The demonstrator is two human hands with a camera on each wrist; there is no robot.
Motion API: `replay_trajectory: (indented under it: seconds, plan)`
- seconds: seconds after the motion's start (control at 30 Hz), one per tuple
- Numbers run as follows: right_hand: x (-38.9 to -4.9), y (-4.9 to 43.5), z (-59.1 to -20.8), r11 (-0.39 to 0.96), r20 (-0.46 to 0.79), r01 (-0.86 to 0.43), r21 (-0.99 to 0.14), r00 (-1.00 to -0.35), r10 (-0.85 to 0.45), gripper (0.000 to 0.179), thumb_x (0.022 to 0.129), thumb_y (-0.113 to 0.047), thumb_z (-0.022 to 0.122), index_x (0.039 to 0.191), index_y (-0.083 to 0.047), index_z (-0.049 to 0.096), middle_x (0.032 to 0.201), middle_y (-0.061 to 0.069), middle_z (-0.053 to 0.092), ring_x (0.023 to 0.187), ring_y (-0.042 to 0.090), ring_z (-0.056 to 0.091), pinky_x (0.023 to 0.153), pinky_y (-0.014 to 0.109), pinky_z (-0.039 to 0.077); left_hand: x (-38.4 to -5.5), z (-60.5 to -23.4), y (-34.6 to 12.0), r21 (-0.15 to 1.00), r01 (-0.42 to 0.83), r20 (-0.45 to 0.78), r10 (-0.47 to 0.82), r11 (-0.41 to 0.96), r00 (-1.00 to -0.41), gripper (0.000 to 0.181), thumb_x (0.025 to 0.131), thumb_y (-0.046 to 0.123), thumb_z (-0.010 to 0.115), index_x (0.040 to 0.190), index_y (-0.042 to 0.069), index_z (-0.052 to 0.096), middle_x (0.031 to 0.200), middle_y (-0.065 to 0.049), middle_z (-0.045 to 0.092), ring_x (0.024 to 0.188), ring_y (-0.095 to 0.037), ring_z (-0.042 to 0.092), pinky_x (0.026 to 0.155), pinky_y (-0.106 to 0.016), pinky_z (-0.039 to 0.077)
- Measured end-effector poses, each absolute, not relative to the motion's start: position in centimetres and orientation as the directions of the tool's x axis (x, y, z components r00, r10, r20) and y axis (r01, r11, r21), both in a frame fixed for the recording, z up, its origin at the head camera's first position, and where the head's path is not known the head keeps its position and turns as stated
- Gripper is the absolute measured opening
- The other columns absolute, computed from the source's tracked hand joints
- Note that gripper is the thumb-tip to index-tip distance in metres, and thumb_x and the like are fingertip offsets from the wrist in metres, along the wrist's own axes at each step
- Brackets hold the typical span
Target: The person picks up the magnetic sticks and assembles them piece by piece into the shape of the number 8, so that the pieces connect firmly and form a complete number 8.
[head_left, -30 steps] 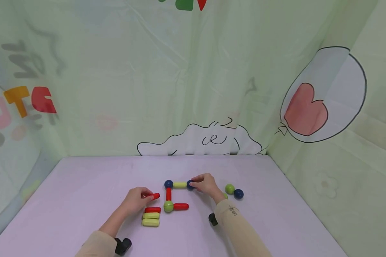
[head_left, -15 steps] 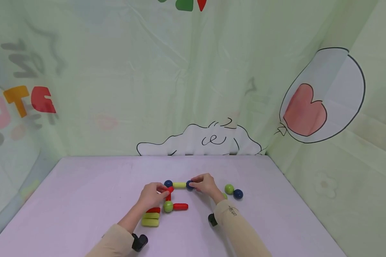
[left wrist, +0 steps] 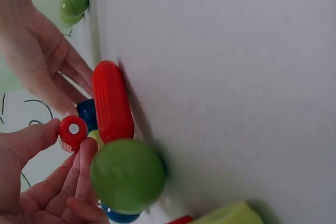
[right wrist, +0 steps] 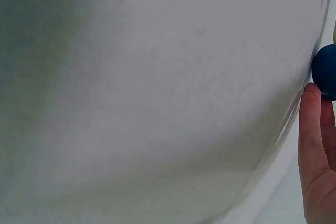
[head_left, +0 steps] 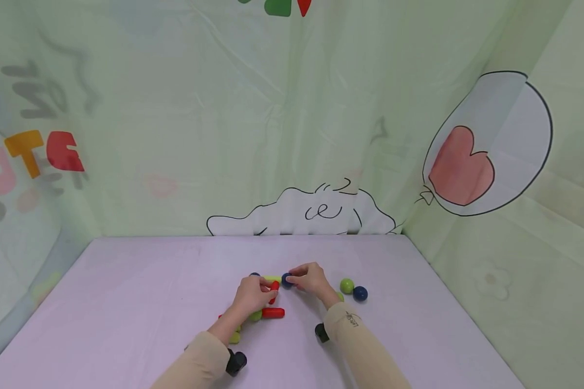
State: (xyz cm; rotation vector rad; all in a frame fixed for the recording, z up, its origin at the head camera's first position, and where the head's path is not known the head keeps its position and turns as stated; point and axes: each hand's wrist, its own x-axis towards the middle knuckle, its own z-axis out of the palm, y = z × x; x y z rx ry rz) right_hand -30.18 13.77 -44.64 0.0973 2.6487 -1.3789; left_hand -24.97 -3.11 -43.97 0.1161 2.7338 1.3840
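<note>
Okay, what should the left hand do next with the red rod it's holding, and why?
Probably bring the red rod to the near side of the blue ball. The left hand pinches the rod close by, the right hand holds that ball, and its near side looks bare in the head view.

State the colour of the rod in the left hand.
The rod is red with a white end spot, clearest in the left wrist view.
</note>
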Motion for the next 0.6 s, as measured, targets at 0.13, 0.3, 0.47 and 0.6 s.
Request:
replay_trajectory:
  seconds: [0.13,0.3,0.47,0.6]
  plan:
    - [-30.1,13.7,-44.5,0.577,-0.164,0.127,-0.807,-0.986,-0.012,0.027,0.079,-0.015,0.072,0.103,-0.005,0.069,0.096,0.010,0.065,0.072,0.015,0.059,0.065,0.026,0.051,-25.1,-44.2,-2.1,0.764,0.028,-0.034,0.084,0.644,-0.996,0.029,0.078,0.021,0.072,0.096,-0.001,0.065,0.074,-0.004,0.058,0.064,-0.015,0.053,0.060,-0.029,0.045]
    - [-30.1,13.7,-44.5,0.573,-0.158,0.118,-0.811,-0.987,-0.021,0.026,0.079,-0.014,0.072,0.103,-0.003,0.068,0.096,0.011,0.065,0.072,0.015,0.059,0.065,0.026,0.052,-25.4,-44.4,-1.0,0.718,-0.018,-0.058,0.033,0.696,-0.998,0.032,0.076,0.025,0.074,0.094,0.000,0.064,0.076,-0.005,0.058,0.075,-0.019,0.051,0.069,-0.041,0.041]
    - [-30.0,13.8,-44.4,0.570,-0.157,0.110,-0.815,-0.987,-0.033,0.026,0.079,-0.013,0.071,0.103,-0.002,0.068,0.095,0.011,0.065,0.072,0.015,0.060,0.066,0.027,0.052,-25.7,-44.3,-0.1,0.700,-0.037,-0.063,0.010,0.713,-0.998,0.030,0.076,0.025,0.074,0.086,0.000,0.061,0.073,-0.006,0.055,0.074,-0.021,0.049,0.066,-0.037,0.041]
    - [-30.0,13.9,-44.6,0.564,-0.148,0.100,-0.820,-0.988,-0.041,0.026,0.079,-0.012,0.072,0.102,-0.002,0.068,0.096,0.012,0.065,0.072,0.015,0.060,0.065,0.027,0.052,-25.6,-44.2,0.4,0.680,-0.016,-0.035,0.011,0.733,-0.999,0.030,0.075,0.024,0.075,0.068,0.004,0.053,0.060,-0.004,0.046,0.061,-0.019,0.046,0.058,-0.033,0.035]
